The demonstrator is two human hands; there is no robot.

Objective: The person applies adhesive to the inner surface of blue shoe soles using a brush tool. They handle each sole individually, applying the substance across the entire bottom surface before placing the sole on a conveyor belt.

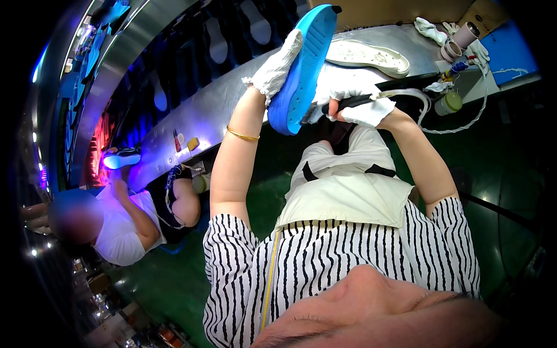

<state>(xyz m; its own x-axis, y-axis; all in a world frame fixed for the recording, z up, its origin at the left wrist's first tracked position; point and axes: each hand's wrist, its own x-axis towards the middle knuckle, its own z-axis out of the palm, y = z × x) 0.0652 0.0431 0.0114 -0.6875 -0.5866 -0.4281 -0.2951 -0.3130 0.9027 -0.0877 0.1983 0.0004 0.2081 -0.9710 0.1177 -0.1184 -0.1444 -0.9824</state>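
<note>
My left hand [279, 66], in a white knit glove, is closed round the side of a blue shoe sole [306, 66]. The sole is tilted up on edge, with rows of small holes and a grooved patch showing. In my right hand [362, 107], also white-gloved with bare fingertips, is a black-handled brush [351, 102]. Its dark tip reaches close to the sole's lower end; whether it touches cannot be made out. A pale hose [415, 93] runs back from the handle. Just beyond my hands, a white shoe sole [368, 56] lies on the metal bench [217, 90].
At the bench's right are rolls of tape [458, 43], a white glove [429, 29], a blue sheet [510, 49] and a green-capped jar [449, 103]. Behind runs a dark conveyor [200, 35] with soles on it. To the left, a co-worker [125, 223] holds a lit shoe [122, 158].
</note>
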